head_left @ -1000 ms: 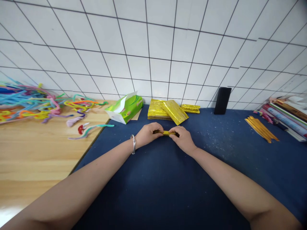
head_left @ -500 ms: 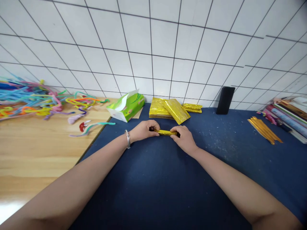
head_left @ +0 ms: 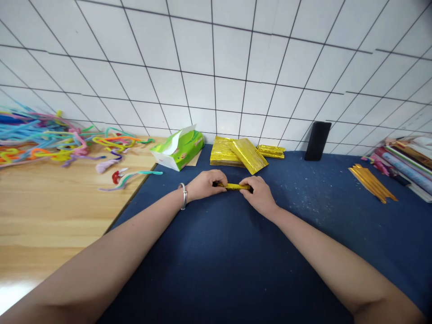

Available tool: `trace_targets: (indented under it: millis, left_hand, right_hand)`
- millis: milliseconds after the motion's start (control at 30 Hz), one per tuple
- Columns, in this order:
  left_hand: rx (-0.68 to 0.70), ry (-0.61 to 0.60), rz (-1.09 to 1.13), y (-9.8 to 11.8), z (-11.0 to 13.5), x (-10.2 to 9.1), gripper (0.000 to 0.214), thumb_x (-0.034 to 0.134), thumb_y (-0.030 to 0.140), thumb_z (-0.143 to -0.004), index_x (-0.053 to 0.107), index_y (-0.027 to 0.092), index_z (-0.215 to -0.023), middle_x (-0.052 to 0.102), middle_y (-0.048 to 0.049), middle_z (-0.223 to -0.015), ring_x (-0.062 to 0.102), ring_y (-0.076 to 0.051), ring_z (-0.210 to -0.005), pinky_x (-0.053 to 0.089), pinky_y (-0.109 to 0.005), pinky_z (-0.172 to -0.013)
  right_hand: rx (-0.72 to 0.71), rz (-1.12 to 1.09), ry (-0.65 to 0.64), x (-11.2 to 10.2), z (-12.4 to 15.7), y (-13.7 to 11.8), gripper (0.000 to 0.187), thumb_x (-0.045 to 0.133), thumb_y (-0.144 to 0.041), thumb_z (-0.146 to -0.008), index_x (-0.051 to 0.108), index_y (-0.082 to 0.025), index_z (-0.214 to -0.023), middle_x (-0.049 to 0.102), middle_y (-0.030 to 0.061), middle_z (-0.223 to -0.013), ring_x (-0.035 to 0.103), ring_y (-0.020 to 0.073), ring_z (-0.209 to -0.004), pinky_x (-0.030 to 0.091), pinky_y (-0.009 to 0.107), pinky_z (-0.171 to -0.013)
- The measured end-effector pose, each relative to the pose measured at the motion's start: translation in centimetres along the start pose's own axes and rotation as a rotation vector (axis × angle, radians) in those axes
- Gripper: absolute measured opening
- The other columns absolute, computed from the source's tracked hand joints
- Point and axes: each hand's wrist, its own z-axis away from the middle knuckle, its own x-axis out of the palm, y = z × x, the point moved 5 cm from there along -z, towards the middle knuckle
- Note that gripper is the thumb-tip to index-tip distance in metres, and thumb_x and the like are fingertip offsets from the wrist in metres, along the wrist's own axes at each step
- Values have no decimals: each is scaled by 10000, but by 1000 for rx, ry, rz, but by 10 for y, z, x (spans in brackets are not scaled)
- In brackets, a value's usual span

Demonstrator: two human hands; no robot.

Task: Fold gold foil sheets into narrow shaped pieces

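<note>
A narrow folded strip of gold foil paper (head_left: 233, 186) lies level between my two hands, low over the dark blue cloth (head_left: 222, 261). My left hand (head_left: 207, 183), with a silver bangle at the wrist, pinches its left end between thumb and fingers. At the other end, my right hand (head_left: 259, 194) grips the strip the same way. The fingers cover both ends. Just behind the hands is a stack of gold foil sheets (head_left: 222, 152), with a loose gold sheet (head_left: 250, 155) leaning across its right side.
Folded gold strips (head_left: 271, 151) sit by the tiled wall, and flat orange-gold strips (head_left: 371, 182) lie at right. A green tissue pack (head_left: 184, 147) and a black phone-like slab (head_left: 317, 141) stand at the back. Pipe cleaners (head_left: 43, 139) cover the wooden table; books (head_left: 408, 166) are far right.
My left hand has shifted slightly right along the gold strip, so less of it shows between the hands. My right hand has hardly moved.
</note>
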Motion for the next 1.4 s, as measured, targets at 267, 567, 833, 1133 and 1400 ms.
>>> trace_targets:
  millis: [267,567,833,1133,1400]
  left_hand:
    - [41,6,-20,4,-1,2,83,583,225,-765,625,194,-830,627,-24,-867,575,-136,-826,467,-279,-780]
    - [46,25,-68,7,-2,3,81,569,187,-758,622,197,-817,634,-15,-865,581,-132,-837,468,-271,-794]
    - [61,69,-69,8,-2,2,73,542,184,-785,614,196,-783,636,-13,-869,582,-130,-853,462,-272,-807]
    - [-88,27,4,-6,1,4,248,621,219,-723,590,205,-969,625,-10,-906,574,-127,-785,458,-241,-694]
    - [-76,17,-57,-6,1,3,142,578,225,-768,601,190,-904,622,-8,-906,564,-122,-818,449,-245,-759]
  right_hand:
    - [-61,-7,-15,0,1,-6,210,549,-113,-764,617,-246,-912,620,20,-926,513,187,-917,382,340,-853]
    - [-33,-13,-1,1,0,-3,166,548,-128,-767,617,-241,-867,621,23,-889,523,190,-892,394,350,-837]
    - [-29,9,16,1,0,-2,157,538,-128,-775,601,-237,-870,610,17,-891,515,183,-892,397,333,-828]
    - [-9,28,-2,0,0,-1,231,581,-137,-736,573,-231,-946,613,17,-934,504,191,-902,388,330,-829]
    - [0,24,18,-1,1,1,193,552,-134,-754,587,-232,-916,611,12,-900,512,182,-889,398,317,-811]
